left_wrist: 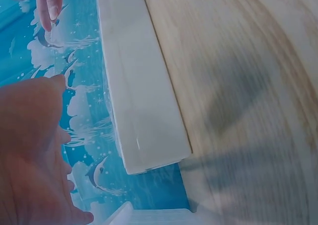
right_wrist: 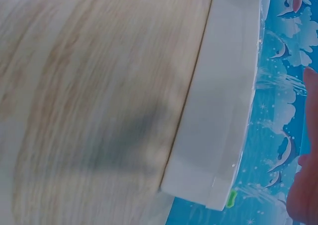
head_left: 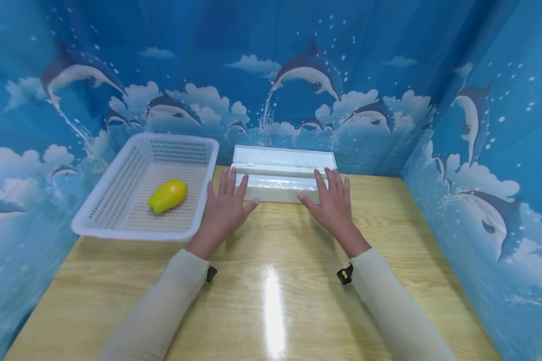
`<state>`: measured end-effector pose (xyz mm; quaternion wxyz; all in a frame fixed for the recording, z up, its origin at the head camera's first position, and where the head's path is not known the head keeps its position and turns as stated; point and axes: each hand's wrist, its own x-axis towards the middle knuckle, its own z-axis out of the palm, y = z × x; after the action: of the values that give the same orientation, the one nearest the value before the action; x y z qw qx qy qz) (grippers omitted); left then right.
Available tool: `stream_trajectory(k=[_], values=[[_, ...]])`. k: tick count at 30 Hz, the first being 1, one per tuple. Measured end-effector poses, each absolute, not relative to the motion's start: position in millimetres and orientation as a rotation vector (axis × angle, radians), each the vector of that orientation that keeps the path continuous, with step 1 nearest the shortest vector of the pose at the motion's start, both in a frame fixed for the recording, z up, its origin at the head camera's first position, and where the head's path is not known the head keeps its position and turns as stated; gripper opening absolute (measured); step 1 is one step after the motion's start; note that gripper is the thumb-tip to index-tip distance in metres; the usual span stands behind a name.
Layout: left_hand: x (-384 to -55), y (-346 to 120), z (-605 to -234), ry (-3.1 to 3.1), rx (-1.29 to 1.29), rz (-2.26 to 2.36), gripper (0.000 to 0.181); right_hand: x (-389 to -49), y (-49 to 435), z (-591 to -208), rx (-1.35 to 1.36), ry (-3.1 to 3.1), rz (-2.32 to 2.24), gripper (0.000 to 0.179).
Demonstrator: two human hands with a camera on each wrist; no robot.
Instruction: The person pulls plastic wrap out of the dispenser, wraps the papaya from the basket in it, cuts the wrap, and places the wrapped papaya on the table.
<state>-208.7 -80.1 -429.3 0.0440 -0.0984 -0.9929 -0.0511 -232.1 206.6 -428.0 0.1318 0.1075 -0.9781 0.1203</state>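
Note:
A long white plastic wrap box (head_left: 275, 195) lies crosswise at the far edge of the table, its lid (head_left: 284, 155) raised at the back. Inside it, shiny clear film (head_left: 277, 182) shows. My left hand (head_left: 225, 208), fingers spread, is over the box's left end, palm down and holding nothing. Over the right end, my right hand (head_left: 333, 205) is likewise spread with nothing in it. Both wrist views show the box's smooth front face (left_wrist: 144, 86) with the palms apart from it. A yellow papaya-like fruit (head_left: 168, 196) sits in a white basket to the left.
The white perforated basket (head_left: 131, 233) stands at the left, close beside my left forearm. A wood-grain table (head_left: 307, 301) runs under everything. Blue curtains with dolphins (head_left: 307, 70) close off the back and both sides.

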Motion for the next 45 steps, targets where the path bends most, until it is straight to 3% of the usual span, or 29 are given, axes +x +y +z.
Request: stream_trajectory(k=[10, 29, 45], values=[[-212.9, -76.4, -438.7, -2.981, -0.232, -0.336, 0.079, -232.5, 223.1, -438.1, 0.363, -2.768, 0.44, 0.072], [-231.0, -82.4, -459.0, -2.786, -0.108, -0.526, 0.055, -243.7, 254.0, -454.0, 0.317, -2.77, 0.667, 0.051], [-241.7, -89.4, -475.4, -2.753, -0.02, -0.743, 0.056, -253.9, 270.6, -468.5, 0.29, -2.661, 0.715, 0.038]])
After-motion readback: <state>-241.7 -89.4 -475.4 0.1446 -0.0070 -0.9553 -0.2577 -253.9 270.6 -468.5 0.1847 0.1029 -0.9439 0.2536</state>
